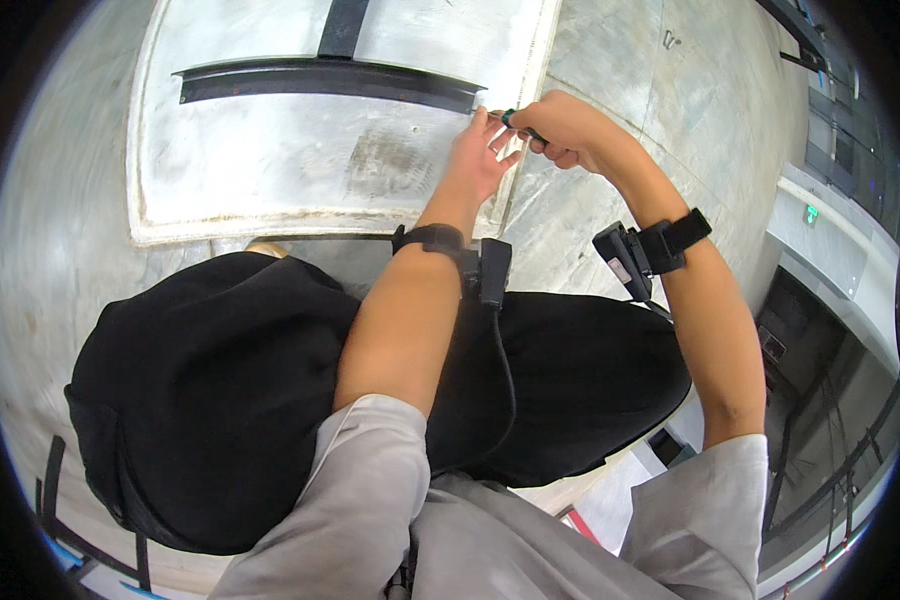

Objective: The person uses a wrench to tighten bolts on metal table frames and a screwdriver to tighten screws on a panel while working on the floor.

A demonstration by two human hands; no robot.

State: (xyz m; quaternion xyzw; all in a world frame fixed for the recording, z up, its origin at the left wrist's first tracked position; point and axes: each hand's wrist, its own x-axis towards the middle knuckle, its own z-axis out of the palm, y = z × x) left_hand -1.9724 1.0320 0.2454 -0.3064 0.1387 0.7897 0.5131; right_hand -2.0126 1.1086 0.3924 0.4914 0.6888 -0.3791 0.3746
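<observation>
A black metal bar [320, 82] with a raised edge lies across a white panel, and my two hands meet at its right end. My right hand [567, 130] is closed round a screwdriver [510, 119] with a dark, green-tinged handle; its thin tip points left toward the bar's end. Close against that end is my left hand [480, 160]. Its thumb and a fingertip come together beside the screwdriver tip, while the other fingers stand apart. Whatever small thing lies between those fingertips is too small to make out.
Under the bar is the white panel [270, 180] with a worn rim and a grey smudge. A second black bar [343, 28] runs away from the first. My black-clad knees [220, 400] fill the near side. Dark rails [52, 490] stand at lower left.
</observation>
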